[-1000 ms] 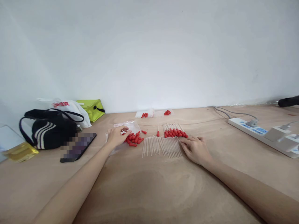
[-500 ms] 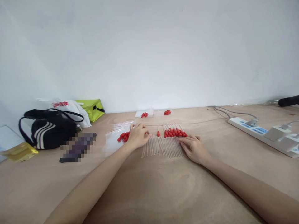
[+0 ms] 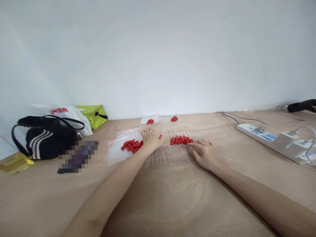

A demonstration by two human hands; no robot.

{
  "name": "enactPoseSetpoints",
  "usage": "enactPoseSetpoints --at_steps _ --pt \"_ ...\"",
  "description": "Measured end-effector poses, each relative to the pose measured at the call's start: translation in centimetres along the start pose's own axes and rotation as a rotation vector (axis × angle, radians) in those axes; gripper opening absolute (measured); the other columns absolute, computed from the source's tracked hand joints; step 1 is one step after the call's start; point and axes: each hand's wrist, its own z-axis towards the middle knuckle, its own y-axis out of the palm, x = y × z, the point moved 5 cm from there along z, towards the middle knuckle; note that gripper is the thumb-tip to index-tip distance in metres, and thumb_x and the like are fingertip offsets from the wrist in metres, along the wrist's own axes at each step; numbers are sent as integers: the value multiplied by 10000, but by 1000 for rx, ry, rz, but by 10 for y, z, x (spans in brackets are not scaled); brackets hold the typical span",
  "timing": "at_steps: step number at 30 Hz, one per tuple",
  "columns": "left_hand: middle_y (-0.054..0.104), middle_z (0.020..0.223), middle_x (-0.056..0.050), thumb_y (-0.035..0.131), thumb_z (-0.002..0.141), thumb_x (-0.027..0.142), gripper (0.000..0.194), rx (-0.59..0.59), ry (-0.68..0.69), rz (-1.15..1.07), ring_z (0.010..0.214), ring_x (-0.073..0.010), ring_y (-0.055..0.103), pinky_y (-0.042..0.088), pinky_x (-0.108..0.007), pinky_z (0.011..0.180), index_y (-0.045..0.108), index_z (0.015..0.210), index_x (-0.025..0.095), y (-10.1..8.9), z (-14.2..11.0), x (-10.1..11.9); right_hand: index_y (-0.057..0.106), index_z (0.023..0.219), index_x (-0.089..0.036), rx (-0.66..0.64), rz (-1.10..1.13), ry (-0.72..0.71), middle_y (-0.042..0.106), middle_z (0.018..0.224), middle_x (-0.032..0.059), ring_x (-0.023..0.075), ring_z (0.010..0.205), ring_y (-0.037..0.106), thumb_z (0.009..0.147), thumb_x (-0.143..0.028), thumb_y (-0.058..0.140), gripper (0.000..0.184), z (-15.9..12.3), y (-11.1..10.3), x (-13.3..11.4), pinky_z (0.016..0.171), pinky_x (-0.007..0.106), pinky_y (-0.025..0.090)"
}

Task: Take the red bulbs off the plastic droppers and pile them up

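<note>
My left hand (image 3: 151, 140) is closed at the fingertips on a red-bulbed dropper (image 3: 160, 136), whose clear tube tilts up and away. Its fingertips are partly hidden behind the hand. Beneath and beside that hand lies a row of clear pipette tubes (image 3: 176, 156) without bulbs. Behind the row, several droppers with red bulbs (image 3: 181, 140) lie side by side, tubes pointing to the wall. My right hand (image 3: 203, 153) rests on the table at the right end of both rows, index finger stretched out and thumb apart. Loose red rubber bulbs (image 3: 130, 144) are heaped left of my left hand.
Clear zip bags (image 3: 113, 153) lie under and around the loose bulbs. Two small bags with red bulbs (image 3: 150, 121) sit near the wall. At left are a black bag (image 3: 50, 140), a pixelated phone (image 3: 80, 156) and a lime-green bag (image 3: 93, 115). A power strip (image 3: 261, 133) lies at right.
My left hand went from the loose bulbs rightward to the tubes. The single dropper behind the tubes has shifted left and tilted at its fingers. My right hand stayed by the rows; the view turned slightly.
</note>
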Motion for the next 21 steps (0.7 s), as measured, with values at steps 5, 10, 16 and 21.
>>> enactPoseSetpoints --at_steps 5,10,16,21 --pt "613 792 -54 551 703 258 114 340 213 -92 839 -228 529 292 -443 821 573 623 179 -39 -47 -15 559 1064 -223 130 54 -47 590 959 79 200 911 538 831 -297 406 288 0 -5 -6 773 361 339" --pt "641 755 -15 551 725 236 78 399 450 -184 754 -176 555 307 -389 790 575 659 202 -48 -97 -18 489 1174 -196 106 33 -249 552 1080 108 215 990 503 818 -374 465 399 -1 -8 -42 842 388 315" --pt "640 721 -1 546 744 248 108 382 496 -255 736 -157 554 323 -366 780 573 648 206 -44 -105 -11 598 1005 -234 20 51 -421 636 860 28 157 831 520 818 -349 501 240 -3 3 -80 877 394 255" --pt "661 802 -13 555 761 286 90 347 553 -321 788 -164 553 326 -367 805 602 762 209 -40 -102 -3 632 887 -250 35 56 -409 589 638 -17 124 692 468 839 -254 469 170 -1 10 -81 856 371 246"
